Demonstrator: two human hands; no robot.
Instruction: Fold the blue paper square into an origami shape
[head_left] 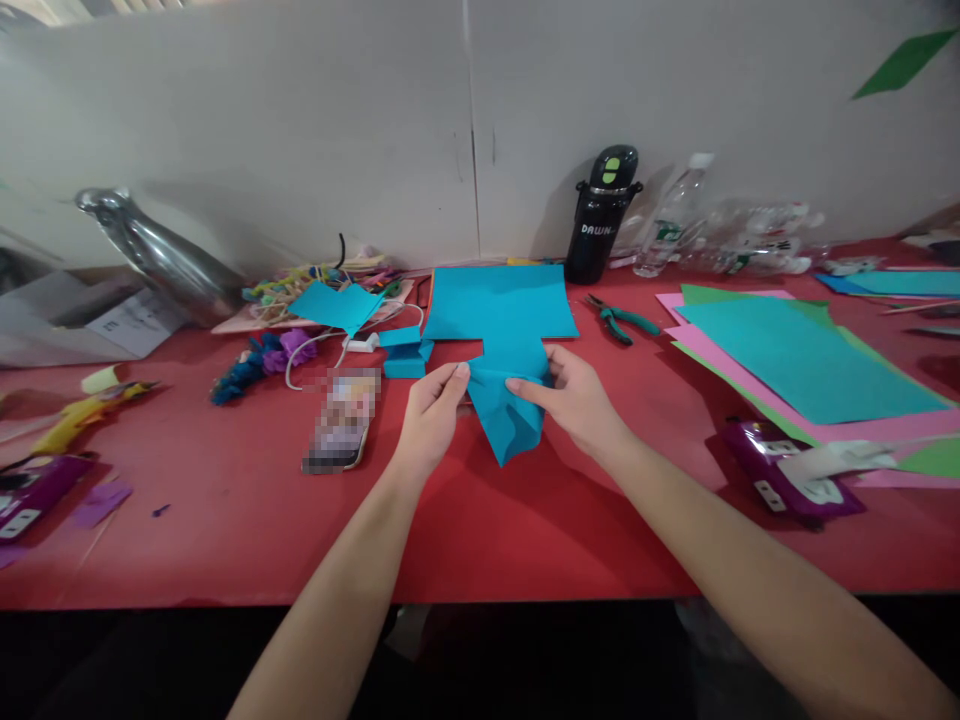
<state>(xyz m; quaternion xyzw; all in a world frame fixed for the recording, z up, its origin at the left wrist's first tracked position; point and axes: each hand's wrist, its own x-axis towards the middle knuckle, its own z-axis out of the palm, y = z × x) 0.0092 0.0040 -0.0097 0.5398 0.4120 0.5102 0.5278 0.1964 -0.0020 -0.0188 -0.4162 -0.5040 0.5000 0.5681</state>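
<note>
Folded blue paper (504, 412) near centre, held above the red table (480, 560). Left hand (431, 415) pinched on its left corner; right hand (577, 395) mostly closed on its right edge, thumb on top, other fingers partly hidden behind. Far side: black bottle (596, 235), lid on; capped clear bottle (673, 222) to its right, contents hard to tell; metal jug (169, 265) far left, inside not visible. Grey-white box (135, 325) left, cut off by frame, contents too dark to read. Phone (341, 420) left of left hand, screen pixelated. Blue sheet (495, 300) just beyond the hands, pliers (622, 318) to its right. Purple power strip (772, 465) near right, beside paper stack (810, 350).
</note>
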